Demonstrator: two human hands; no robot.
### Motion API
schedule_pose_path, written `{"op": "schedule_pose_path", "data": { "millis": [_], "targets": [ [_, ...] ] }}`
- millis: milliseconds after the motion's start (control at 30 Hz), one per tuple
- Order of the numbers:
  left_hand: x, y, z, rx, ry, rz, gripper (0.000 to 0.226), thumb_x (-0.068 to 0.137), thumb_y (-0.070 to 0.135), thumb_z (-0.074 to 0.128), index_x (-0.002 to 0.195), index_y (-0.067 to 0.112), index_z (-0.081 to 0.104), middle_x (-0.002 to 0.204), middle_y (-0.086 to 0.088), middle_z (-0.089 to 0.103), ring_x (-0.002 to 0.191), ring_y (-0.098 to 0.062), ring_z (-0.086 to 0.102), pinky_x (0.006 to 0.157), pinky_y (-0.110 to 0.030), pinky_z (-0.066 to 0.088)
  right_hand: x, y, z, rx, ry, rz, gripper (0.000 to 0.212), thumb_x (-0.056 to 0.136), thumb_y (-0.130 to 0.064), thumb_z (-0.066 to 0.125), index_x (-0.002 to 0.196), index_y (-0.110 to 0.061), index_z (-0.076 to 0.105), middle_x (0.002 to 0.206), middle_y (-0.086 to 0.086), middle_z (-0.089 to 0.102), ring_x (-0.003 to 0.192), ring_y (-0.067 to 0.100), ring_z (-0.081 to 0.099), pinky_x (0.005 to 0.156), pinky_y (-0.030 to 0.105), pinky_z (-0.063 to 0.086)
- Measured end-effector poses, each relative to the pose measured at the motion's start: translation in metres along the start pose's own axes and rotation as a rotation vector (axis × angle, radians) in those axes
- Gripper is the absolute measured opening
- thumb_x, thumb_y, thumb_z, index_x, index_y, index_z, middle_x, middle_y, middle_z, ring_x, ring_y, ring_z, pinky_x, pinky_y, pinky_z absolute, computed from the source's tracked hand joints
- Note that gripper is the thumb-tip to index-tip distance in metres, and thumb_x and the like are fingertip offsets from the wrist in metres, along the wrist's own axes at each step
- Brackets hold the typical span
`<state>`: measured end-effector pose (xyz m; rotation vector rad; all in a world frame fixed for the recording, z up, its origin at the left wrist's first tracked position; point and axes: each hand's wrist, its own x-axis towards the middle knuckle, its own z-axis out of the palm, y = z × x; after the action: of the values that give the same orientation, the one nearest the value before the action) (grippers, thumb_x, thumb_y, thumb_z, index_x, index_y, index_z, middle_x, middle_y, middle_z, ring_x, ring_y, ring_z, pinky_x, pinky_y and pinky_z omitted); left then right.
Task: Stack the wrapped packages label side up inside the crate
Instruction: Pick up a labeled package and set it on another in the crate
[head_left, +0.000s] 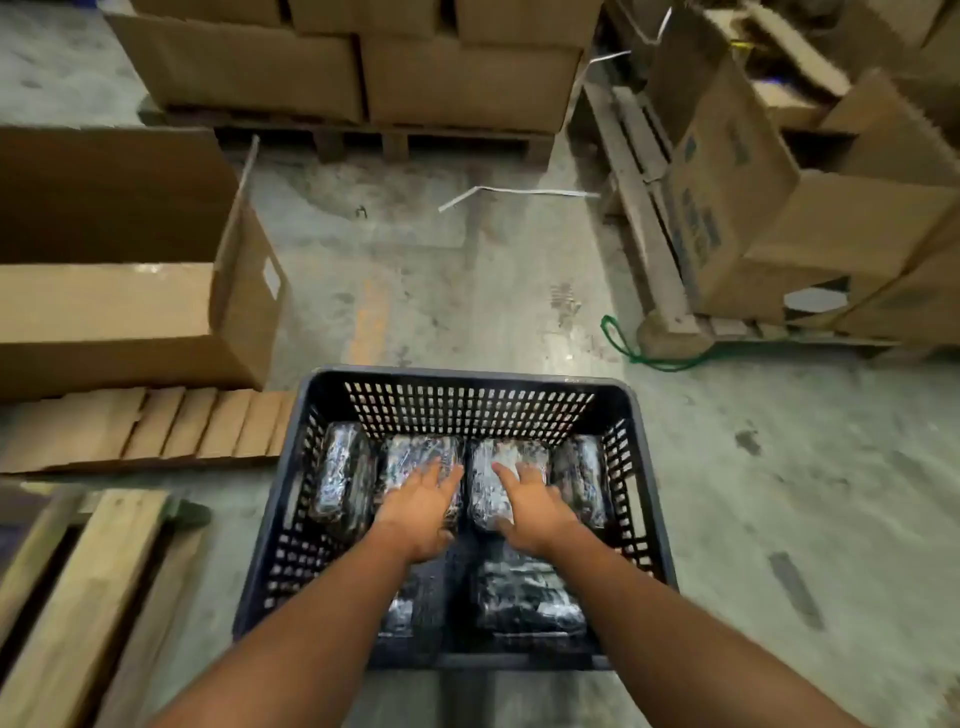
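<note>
Your left hand (423, 501) and right hand (530, 501) lie spread flat (pinching nothing) atop two middle packages (415, 457), long axes pointing away from you in the crate (467, 382).

Open cardboard box (130, 291) at left, stacked cartons (363, 67) beyond — green cord (631, 353), white strap (514, 193) on floor

Crate's filling up, packages packed along the far wall

I'm looking down into a dark slatted plastic crate (457, 410) sitting on the floor, and there's a row of four shiny clear-wrapped packages along the far side: far-left one (337, 467) tilted against the wall, then two middle ones (415, 457) (498, 467) flat, side by side, and a right one (584, 475). Another darker package (527, 597) lies near-right. Too blurry to tell which way the labels face.
</note>
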<state>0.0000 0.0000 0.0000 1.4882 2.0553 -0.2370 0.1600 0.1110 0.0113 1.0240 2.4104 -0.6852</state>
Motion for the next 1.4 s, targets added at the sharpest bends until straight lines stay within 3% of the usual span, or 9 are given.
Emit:
{"op": "schedule_pose_path", "data": {
  "millis": [200, 367, 467, 600, 733, 833, 1133, 1267, 1400],
  "targets": [
    [0.073, -0.030, 0.067, 0.053, -0.057, -0.093, 0.104, 0.096, 0.027, 0.065, 0.154, 0.039, -0.021, 0.162, -0.007, -0.029, 0.150, -0.042, -0.020, 0.121, -0.061, 0.010, 0.070, 0.024, 0.078, -0.232, -0.119, 0.057, 0.123, 0.091, -0.030, 0.079, 0.163, -0.031, -0.021, 0.168, 0.028, -0.021, 0.155, 0.049, -0.018, 0.125, 0.067, 0.003],
    [0.099, -0.044, 0.092, -0.005, -0.035, -0.087, 0.107, 0.097, 0.015, 0.061, 0.143, 0.046, -0.030, 0.152, -0.004, -0.040, 0.137, -0.043, -0.037, 0.114, -0.066, -0.009, 0.094, 0.032, 0.105, -0.404, 0.044, 0.050, 0.124, 0.089, 0.011, 0.067, 0.162, -0.031, -0.024, 0.166, 0.038, -0.014, 0.155, 0.055, -0.011, 0.124, 0.069, 0.011],
    [0.095, -0.046, 0.094, -0.075, -0.019, -0.062, 0.105, 0.095, 0.016, 0.063, 0.143, 0.049, -0.025, 0.153, -0.001, -0.038, 0.138, -0.042, -0.036, 0.113, -0.064, -0.012, 0.091, 0.030, 0.098, -0.383, 0.030, 0.030, 0.116, 0.089, 0.014, 0.064, 0.166, -0.025, -0.013, 0.168, 0.037, -0.002, 0.155, 0.056, 0.003, 0.123, 0.065, 0.022],
    [0.094, -0.048, 0.086, -0.133, 0.035, -0.035, 0.105, 0.092, 0.015, 0.066, 0.150, 0.047, -0.015, 0.158, 0.000, -0.030, 0.145, -0.043, -0.026, 0.116, -0.065, -0.005, 0.084, 0.034, 0.039, -0.096, 0.026, -0.033, 0.102, 0.071, -0.010, 0.091, 0.158, -0.013, 0.038, 0.146, 0.015, 0.056, 0.128, 0.034, 0.059, 0.107, 0.041, 0.053],
    [0.092, -0.045, 0.070, -0.439, 0.190, 0.102, 0.110, 0.085, 0.031, 0.077, 0.155, 0.045, -0.006, 0.164, 0.007, -0.007, 0.153, -0.032, -0.004, 0.118, -0.063, 0.001, 0.077, 0.042, -0.032, 0.049, 0.107, -0.054, 0.059, 0.064, -0.013, 0.092, 0.120, -0.022, 0.076, 0.108, -0.004, 0.075, 0.098, 0.015, 0.069, 0.088, 0.028, 0.057],
    [0.086, -0.037, 0.061, -0.789, 0.301, 0.242, 0.107, 0.078, 0.035, 0.084, 0.155, 0.049, 0.010, 0.164, 0.009, 0.020, 0.149, -0.017, 0.025, 0.122, -0.047, 0.024, 0.071, 0.050, -0.044, 0.144, -0.042, -0.011, 0.049, 0.066, -0.014, 0.090, 0.113, -0.025, 0.080, 0.102, -0.005, 0.078, 0.097, 0.017, 0.072, 0.090, 0.035, 0.061],
    [0.080, 0.002, 0.033, -0.837, 0.328, 0.414, 0.057, 0.080, 0.033, 0.082, 0.127, 0.044, 0.051, 0.121, 0.026, 0.056, 0.109, 0.005, 0.056, 0.094, -0.022, 0.052, 0.047, 0.070, -0.044, 0.391, -0.086, -0.097, 0.041, 0.072, -0.009, 0.088, 0.111, -0.019, 0.082, 0.096, 0.011, 0.082, 0.093, 0.030, 0.079, 0.093, 0.044, 0.062],
    [0.070, 0.001, 0.011, -0.846, 0.426, 0.456, 0.051, 0.089, 0.028, 0.074, 0.127, 0.051, 0.048, 0.121, 0.014, 0.057, 0.108, -0.006, 0.060, 0.084, -0.031, 0.057, 0.039, 0.069, -0.051, 0.527, 0.062, -0.167, 0.053, 0.075, -0.005, 0.088, 0.125, -0.020, 0.077, 0.105, 0.016, 0.081, 0.090, 0.020, 0.076, 0.094, 0.042, 0.061],
    [0.059, -0.022, -0.007, -0.983, 0.460, 0.406, 0.043, 0.095, 0.020, 0.066, 0.120, 0.053, 0.056, 0.124, 0.003, 0.058, 0.105, -0.018, 0.063, 0.070, -0.032, 0.063, 0.027, 0.055, -0.041, 0.518, 0.469, -0.227, 0.083, 0.070, -0.044, 0.095, 0.145, -0.037, 0.059, 0.134, -0.003, 0.068, 0.114, 0.010, 0.067, 0.103, 0.041, 0.057]
  ]
}}
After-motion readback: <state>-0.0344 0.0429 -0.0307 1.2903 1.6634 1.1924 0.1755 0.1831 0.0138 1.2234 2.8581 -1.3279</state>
